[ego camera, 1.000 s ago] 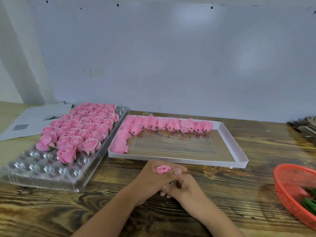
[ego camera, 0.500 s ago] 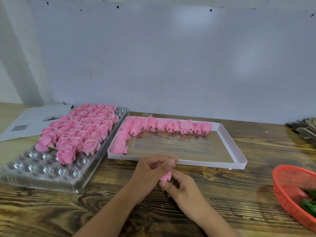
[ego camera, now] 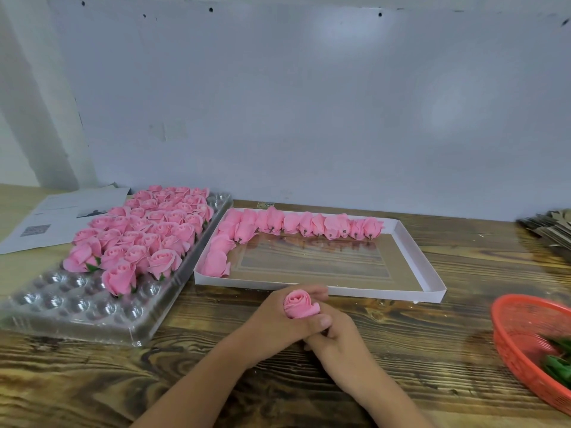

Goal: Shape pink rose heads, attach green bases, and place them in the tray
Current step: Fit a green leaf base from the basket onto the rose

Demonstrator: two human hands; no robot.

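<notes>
A pink rose head [ego camera: 300, 304] sits upright, bloom facing up, petals curled in a tight spiral, held between both hands above the table. The clear tray [ego camera: 77, 313] at left is mostly filled with finished roses [ego camera: 145, 233] standing bloom-up (green bases peek out under the front ones); its near cups are bare. In the white box [ego camera: 411, 242], unshaped heads [ego camera: 306, 224] lie on their sides along the back and left walls. Green bases [ego camera: 559, 362] lie in the red basket [ego camera: 513, 329] at right.

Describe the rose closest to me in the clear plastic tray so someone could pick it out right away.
Start at the clear plastic cell tray on the table's left side, which is filled with pink roses from the back. The frontmost rose juts out toward the tray's empty cells, ahead of the others. Green leaves show at its base.
</notes>
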